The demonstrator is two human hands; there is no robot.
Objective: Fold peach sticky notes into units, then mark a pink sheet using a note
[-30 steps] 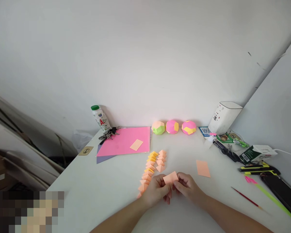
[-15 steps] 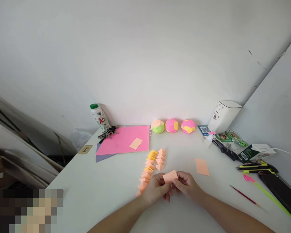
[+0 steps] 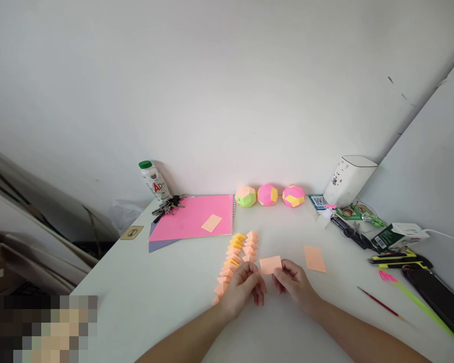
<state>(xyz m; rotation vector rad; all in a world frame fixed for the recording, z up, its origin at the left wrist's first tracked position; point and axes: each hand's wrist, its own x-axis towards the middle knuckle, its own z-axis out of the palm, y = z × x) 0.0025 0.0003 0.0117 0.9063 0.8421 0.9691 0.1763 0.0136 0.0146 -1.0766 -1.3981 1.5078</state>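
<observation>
Head view: small peach paper slip [image 3: 271, 264], plain flat rectangle, held just above the table [image 3: 155, 297], beside rows of folded peach and yellow pieces [image 3: 234, 254]. Right hand [image 3: 293, 283] pinching slip's lower right corner, thumb against forefinger. Left hand [image 3: 244, 290] loosely curled, fingertips at slip's left edge; grip there not discernible. Forearms converging from near edge. Long axis left-right, nearly level, face toward camera.

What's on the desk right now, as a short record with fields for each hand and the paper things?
right hand: pinches orange slip at its right edge
left hand: fingers curled at the slip's left edge, contact unclear
folded units: two rows on white table, beyond left hand
paper balls: three, along the wall
spare slip: flat on table, right of hands
</observation>
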